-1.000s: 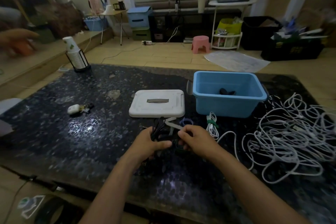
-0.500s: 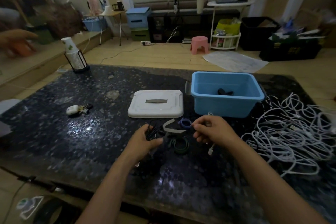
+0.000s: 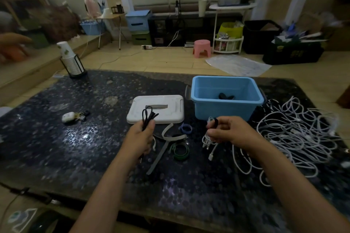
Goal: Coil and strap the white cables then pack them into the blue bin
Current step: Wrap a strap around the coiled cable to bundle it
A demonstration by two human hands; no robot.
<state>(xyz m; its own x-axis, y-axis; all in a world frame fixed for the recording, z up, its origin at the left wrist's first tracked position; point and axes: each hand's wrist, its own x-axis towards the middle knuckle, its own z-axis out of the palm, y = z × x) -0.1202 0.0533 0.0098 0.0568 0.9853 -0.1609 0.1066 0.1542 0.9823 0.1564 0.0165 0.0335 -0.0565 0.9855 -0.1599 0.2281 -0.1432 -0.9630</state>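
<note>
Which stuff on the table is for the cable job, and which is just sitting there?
For the job: blue bin, loose white cables, white cable in right hand, black straps in left hand.

Just lying about: paper cups, white lid, keys.

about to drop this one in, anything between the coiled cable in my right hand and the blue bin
Nothing visible. The right hand holds the white cable bundle just in front of the blue bin, whose top is open. The white lid lies off to its left.

Blue bin (image 3: 223,108), white cables (image 3: 295,138)
</note>
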